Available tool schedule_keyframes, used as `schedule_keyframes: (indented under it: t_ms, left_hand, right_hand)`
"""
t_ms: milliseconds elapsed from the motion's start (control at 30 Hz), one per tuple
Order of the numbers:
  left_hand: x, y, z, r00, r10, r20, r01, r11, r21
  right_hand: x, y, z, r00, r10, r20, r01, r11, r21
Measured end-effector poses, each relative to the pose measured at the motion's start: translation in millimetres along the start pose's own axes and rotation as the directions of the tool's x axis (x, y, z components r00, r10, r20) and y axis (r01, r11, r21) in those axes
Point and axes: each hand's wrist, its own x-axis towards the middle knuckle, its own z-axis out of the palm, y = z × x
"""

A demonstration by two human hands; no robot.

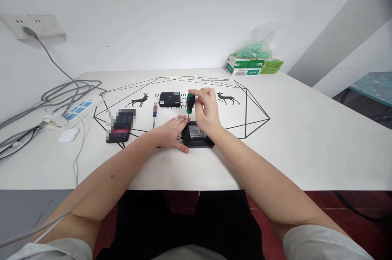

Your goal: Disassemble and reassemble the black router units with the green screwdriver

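My right hand [207, 109] is closed on a green and black screwdriver [190, 102], held upright with its shaft pointing down. The tip reaches the upper left corner of a black box-shaped device [198, 142] with a white label on top. Flat beside that device, my left hand [173, 132] has its fingers stretched out, touching the device's left edge. Behind my hands lies a flat black square cover [170, 99]. A second screwdriver [154, 113], with a red and blue handle, rests on the table left of it.
A partly pixelated phone [121, 126] lies at the left. Further left are a power strip [80, 109], coiled grey cables [65, 88] and a white earphone case [68, 135]. Green and white boxes [245, 65] with a plastic bag [257, 45] stand at the back right.
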Motion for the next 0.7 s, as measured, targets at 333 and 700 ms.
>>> schedule_keyframes:
  t_ms: [333, 700]
  left_hand:
    - [2.0, -5.7, 2.5, 0.998, 0.058, -0.029, -0.058, 0.998, 0.0]
    - [2.5, -3.9, 2.3, 1.0, 0.014, -0.004, -0.014, 1.0, -0.002]
  right_hand:
    - [-0.6, -3.9, 0.3, 0.983, 0.178, 0.048, -0.177, 0.984, -0.029]
    - [-2.1, -2.6, 0.0, 0.988, 0.093, 0.122, -0.099, 0.994, 0.039]
